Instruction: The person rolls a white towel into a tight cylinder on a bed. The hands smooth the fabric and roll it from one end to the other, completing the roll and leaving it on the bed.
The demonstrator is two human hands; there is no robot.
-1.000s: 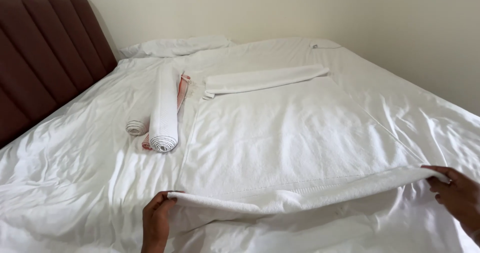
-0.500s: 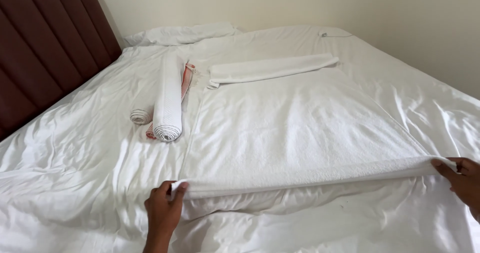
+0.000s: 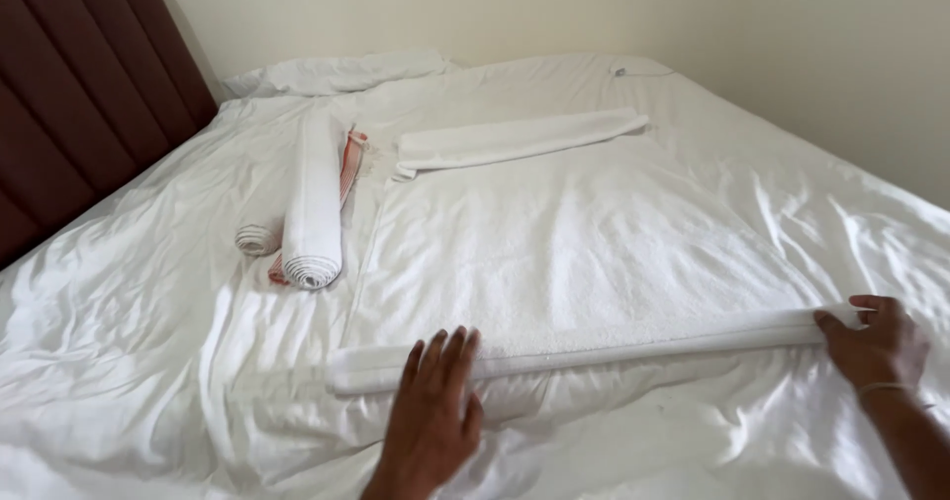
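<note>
My left hand (image 3: 430,416) flat, fingers spread, palm pressing rolled near edge of white towel (image 3: 584,253) so roll stays tight. My right hand (image 3: 876,342) curled over roll's far right end, pinning it level. Towel lies spread mid-bed on white sheet (image 3: 148,362). Rolled towels (image 3: 312,198) parked aside near headboard (image 3: 69,94).

Rolled towels (image 3: 314,203), folded towel (image 3: 515,139), headboard (image 3: 79,94).
</note>
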